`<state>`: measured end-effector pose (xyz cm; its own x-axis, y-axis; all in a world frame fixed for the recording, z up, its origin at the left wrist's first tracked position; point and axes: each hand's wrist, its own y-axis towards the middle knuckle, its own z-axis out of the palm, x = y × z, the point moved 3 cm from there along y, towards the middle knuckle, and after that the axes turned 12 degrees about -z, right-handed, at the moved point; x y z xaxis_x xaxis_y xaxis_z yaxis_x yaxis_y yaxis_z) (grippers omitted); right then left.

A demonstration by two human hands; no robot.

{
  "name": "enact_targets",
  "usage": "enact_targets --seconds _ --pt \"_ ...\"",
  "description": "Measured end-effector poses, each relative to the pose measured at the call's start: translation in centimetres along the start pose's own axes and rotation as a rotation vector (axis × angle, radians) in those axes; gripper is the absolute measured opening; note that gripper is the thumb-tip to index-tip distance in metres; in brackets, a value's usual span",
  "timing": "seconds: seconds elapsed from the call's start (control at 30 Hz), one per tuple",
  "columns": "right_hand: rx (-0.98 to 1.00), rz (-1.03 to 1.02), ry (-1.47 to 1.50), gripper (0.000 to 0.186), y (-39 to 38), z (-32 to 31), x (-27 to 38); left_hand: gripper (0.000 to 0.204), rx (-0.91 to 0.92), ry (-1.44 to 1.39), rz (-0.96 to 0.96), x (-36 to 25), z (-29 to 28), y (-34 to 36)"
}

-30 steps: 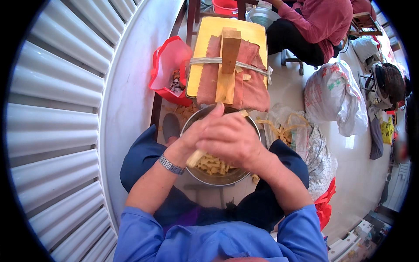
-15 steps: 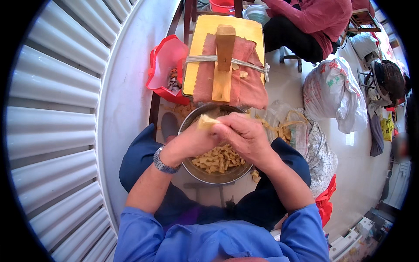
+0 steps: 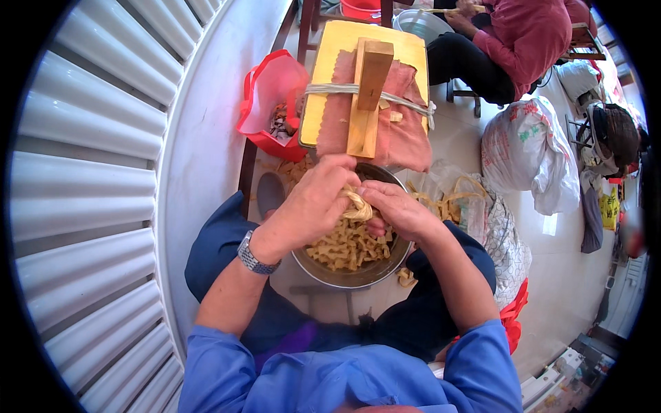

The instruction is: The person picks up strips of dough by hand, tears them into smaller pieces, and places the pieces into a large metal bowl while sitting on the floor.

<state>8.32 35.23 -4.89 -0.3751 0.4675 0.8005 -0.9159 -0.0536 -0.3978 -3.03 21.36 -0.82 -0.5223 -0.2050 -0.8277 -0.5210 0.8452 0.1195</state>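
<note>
My left hand [image 3: 317, 196] and my right hand [image 3: 398, 210] are both closed on a twisted, pale yellow strip [image 3: 357, 206], over a steel bowl [image 3: 351, 282] between my knees. Many small cut yellow pieces [image 3: 344, 255] lie in the bowl. Just beyond my hands is a yellow board [image 3: 323, 48] with a pink cloth [image 3: 406, 144] and a wooden block [image 3: 374, 72], tied across by white cord [image 3: 327, 88].
A red bag [image 3: 255, 110] stands left of the board, beside a white radiator [image 3: 96, 172]. Another person [image 3: 516, 48] sits at upper right near a pale bucket [image 3: 420, 24]. White sacks [image 3: 523, 158] and loose yellow strips [image 3: 447, 193] lie on the right.
My hands have shifted from overlapping to side by side around the strip. The left hand has moved up, and a twisted length of strip now shows between my fingers.
</note>
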Motion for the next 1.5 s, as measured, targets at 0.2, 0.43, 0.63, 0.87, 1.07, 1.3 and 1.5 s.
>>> enact_targets --seconds 0.2,0.43,0.63,0.87,1.07,1.3,1.5 --pt "-0.099 -0.1 -0.54 0.039 -0.7 1.2 2.1 0.021 0.352 -0.331 -0.551 2.0 -0.2 -0.2" --pt "-0.183 -0.49 -0.766 0.028 -0.5 0.8 3.9 0.04 0.331 -1.038 -0.664 1.5 0.0 -0.4" --pt "-0.147 -0.348 -0.366 0.024 -0.7 0.6 4.0 0.048 0.354 -1.215 -0.63 1.5 0.1 -0.2" --pt "-0.193 -0.274 0.052 0.022 -0.7 1.6 3.4 0.029 0.078 -0.762 -0.519 0.4 -0.3 0.7" --pt "-0.116 -0.228 0.047 0.029 -0.7 1.3 4.3 0.022 -0.031 -0.655 -0.434 0.6 0.2 0.5" --pt "-0.142 -0.212 -0.158 0.039 -0.5 1.2 2.5 0.024 -0.059 -0.309 -0.175 -0.2 0.3 0.3" --pt "-0.293 -0.116 -0.298 0.045 -1.8 0.2 4.4 0.017 -0.207 -0.462 -0.423 1.7 -0.7 -0.1"
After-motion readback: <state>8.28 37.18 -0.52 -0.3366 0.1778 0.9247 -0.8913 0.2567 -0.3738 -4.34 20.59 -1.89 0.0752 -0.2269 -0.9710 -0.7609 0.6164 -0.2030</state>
